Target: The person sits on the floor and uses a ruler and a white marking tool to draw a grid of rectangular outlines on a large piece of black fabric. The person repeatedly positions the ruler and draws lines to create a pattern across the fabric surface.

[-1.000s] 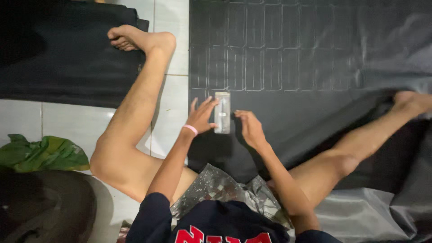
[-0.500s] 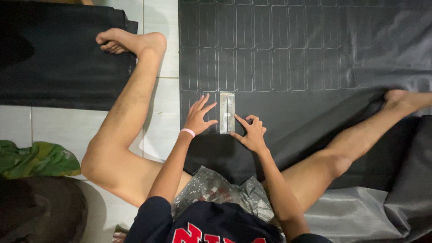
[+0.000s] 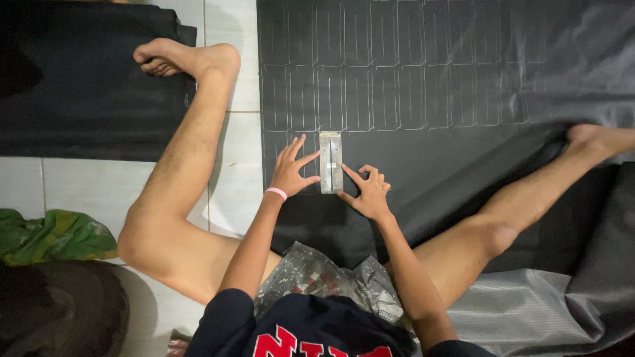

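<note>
Seated on tiled floor [image 3: 86, 192], legs spread round a black sheet [image 3: 423, 152] ruled with rows of pale rectangles. Left hand [image 3: 291, 173] spread, fingertips pressing the left edge of a small metal template [image 3: 331, 162] lying flat on the sheet just below the last drawn row. Right hand [image 3: 368, 193] also spread, fingertips at the template's lower right edge; nothing pinched. Best kept pressed evenly on both sides, edges squared to the neighbouring outline, sheet flat beneath. Green cloth [image 3: 56, 235] well apart, far left.
</note>
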